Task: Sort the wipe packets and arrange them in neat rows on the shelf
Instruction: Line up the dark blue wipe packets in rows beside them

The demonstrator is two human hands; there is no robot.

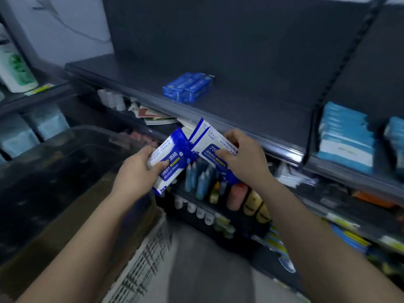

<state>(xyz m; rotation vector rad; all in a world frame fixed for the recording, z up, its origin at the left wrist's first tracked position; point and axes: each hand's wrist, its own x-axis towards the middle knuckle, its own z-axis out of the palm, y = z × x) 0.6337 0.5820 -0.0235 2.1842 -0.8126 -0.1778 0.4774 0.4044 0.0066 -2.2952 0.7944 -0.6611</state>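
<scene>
Wipe packets sit in both hands, held in front of the dark shelf's (251, 110) front edge and below its level. The left hand (137, 173) grips one packet (172, 158) by its lower left side: the thumb lies flat across the printed face, and the other fingers curl round the edge to the back. This packet is a soft, glossy plastic pouch, a long rectangle in white and deep blue with "Alcohol Wipes" printed on it, tilted with its top end leaning right.

The right hand (242, 158) pinches what looks like a stacked pair (204, 138) of the same pouches — two crimped top edges show, one just behind the other. Its thumb presses on the front label while the fingers fold over the far long edge. The pair's lower left corner touches or overlaps the single packet's right edge; which one, I cannot tell.

On the shelf, near the middle and back from the front edge, a short row of blue packets (188, 87) lies side by side. The board is matt and smooth, with a shiny rail along its front edge. Pale blue packs (345, 136) stand stacked in the bay to the right. Under the hands, coloured bottles (203, 180) fill a lower shelf, and a clear plastic bin (72, 145) sits at the left.
</scene>
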